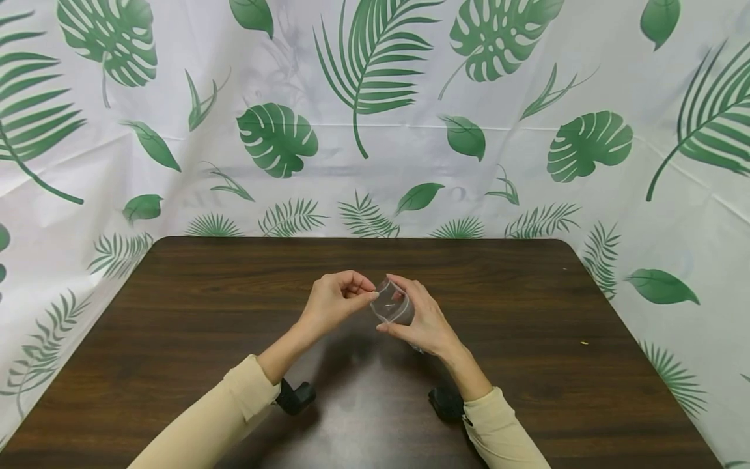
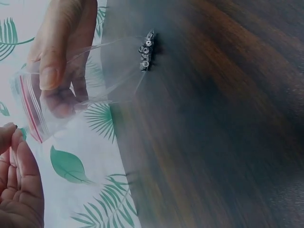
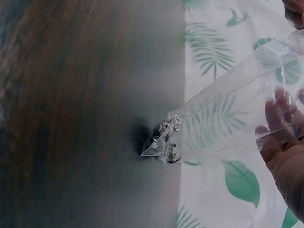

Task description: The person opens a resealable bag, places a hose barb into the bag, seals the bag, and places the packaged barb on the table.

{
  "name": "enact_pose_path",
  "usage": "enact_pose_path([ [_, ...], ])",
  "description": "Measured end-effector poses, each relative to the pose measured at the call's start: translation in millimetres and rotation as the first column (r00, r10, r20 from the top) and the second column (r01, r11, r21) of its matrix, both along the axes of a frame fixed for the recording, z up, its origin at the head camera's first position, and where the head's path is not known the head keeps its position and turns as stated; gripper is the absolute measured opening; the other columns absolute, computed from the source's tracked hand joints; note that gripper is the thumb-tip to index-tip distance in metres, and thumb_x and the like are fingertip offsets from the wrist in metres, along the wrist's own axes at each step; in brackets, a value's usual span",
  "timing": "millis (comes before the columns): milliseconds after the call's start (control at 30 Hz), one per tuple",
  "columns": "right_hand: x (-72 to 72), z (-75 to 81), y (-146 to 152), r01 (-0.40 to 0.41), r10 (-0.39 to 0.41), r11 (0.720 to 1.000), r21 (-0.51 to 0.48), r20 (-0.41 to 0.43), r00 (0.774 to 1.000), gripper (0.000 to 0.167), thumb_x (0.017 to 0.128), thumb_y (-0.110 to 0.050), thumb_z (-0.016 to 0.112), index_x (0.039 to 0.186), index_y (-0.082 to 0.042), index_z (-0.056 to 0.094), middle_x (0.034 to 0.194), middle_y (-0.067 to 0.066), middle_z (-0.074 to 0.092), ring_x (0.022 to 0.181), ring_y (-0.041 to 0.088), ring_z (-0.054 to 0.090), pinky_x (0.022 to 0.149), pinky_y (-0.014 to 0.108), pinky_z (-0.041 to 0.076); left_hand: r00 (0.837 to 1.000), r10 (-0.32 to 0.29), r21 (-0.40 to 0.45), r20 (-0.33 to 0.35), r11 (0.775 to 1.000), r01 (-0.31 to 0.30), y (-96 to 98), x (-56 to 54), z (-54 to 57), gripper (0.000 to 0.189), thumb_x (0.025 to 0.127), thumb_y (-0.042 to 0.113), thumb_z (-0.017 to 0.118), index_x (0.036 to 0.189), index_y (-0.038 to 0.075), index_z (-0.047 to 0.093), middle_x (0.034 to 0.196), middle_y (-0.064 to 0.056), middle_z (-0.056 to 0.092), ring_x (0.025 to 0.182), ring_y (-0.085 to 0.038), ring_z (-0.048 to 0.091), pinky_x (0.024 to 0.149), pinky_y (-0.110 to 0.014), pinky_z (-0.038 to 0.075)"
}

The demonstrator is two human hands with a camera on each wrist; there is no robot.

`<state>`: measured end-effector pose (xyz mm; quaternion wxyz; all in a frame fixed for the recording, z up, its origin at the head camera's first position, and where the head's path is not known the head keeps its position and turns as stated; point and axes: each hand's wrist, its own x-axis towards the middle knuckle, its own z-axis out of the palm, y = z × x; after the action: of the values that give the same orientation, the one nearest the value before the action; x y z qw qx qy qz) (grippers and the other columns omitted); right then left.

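Note:
My right hand (image 1: pixel 426 319) holds a clear zip bag (image 1: pixel 391 311) near its mouth, thumb on one side and fingers on the other. The mouth gapes towards my left hand (image 1: pixel 333 301). In the left wrist view the zip strip (image 2: pixel 31 107) shows a red line. Several small silvery metal fittings (image 3: pixel 166 140), some with holes or threads, have gathered in the bag's bottom corner, which hangs down. My left thumb and fingertips are pinched together right beside the bag's mouth. A tiny dark piece (image 2: pixel 16 126) shows between them, mostly hidden by the fingers.
Both hands are above a dark wood-grain table (image 1: pixel 234 286). A small yellow scrap (image 1: pixel 584 342) lies on its right side. Behind the table hangs a white sheet (image 1: pixel 351 176) printed with green leaves. Black wrist mounts (image 1: pixel 295 397) sit below both forearms.

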<state>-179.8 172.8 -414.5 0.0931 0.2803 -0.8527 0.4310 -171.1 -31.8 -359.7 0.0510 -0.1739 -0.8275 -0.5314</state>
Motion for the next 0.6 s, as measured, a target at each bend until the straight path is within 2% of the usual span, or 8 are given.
enact_pose_path([
  [200,0.5,-0.4,0,0.002,-0.002,1.000,-0.003,-0.005,1.000,0.084,0.067,-0.024,0.085,0.138,-0.018,0.042,0.107,0.006,0.055,0.097,0.019,0.052,0.081,0.042,0.046,0.999,-0.024,-0.030,-0.032,0.999,0.023,6.7,-4.4,2.6,0.009,0.082,0.011,0.072,0.090,0.007,0.072,0.078,-0.006,0.071,0.062,-0.009,0.062,0.055,-0.022,0.050],
  [367,0.5,0.3,0,0.002,-0.002,1.000,-0.010,-0.010,1.000,0.084,0.067,-0.025,0.085,0.139,-0.018,0.042,0.109,0.008,0.056,0.097,0.024,0.054,0.079,0.042,0.046,0.999,0.034,0.015,-0.029,0.999,-0.034,3.2,-5.3,1.9,0.010,0.083,0.012,0.072,0.092,0.006,0.072,0.080,-0.008,0.071,0.062,-0.015,0.063,0.055,-0.020,0.049],
  [500,-0.3,1.3,0,0.002,-0.002,1.000,-0.016,-0.004,1.000,0.085,0.067,-0.025,0.086,0.139,-0.018,0.042,0.110,0.012,0.056,0.098,0.027,0.055,0.079,0.042,0.046,0.998,0.064,0.097,0.025,0.993,-0.066,-5.7,-4.0,-4.7,0.013,0.084,0.011,0.070,0.094,0.003,0.071,0.084,-0.012,0.070,0.064,-0.015,0.061,0.055,-0.019,0.048],
  [600,-0.7,1.9,0,0.004,-0.004,1.000,-0.013,0.004,1.000,0.085,0.066,-0.025,0.086,0.139,-0.018,0.042,0.111,0.013,0.056,0.099,0.024,0.055,0.080,0.042,0.046,0.996,0.015,0.141,0.091,0.990,-0.028,-11.9,-2.1,-13.9,0.018,0.084,0.008,0.070,0.099,-0.002,0.069,0.091,-0.016,0.070,0.067,-0.010,0.061,0.058,-0.018,0.048],
])
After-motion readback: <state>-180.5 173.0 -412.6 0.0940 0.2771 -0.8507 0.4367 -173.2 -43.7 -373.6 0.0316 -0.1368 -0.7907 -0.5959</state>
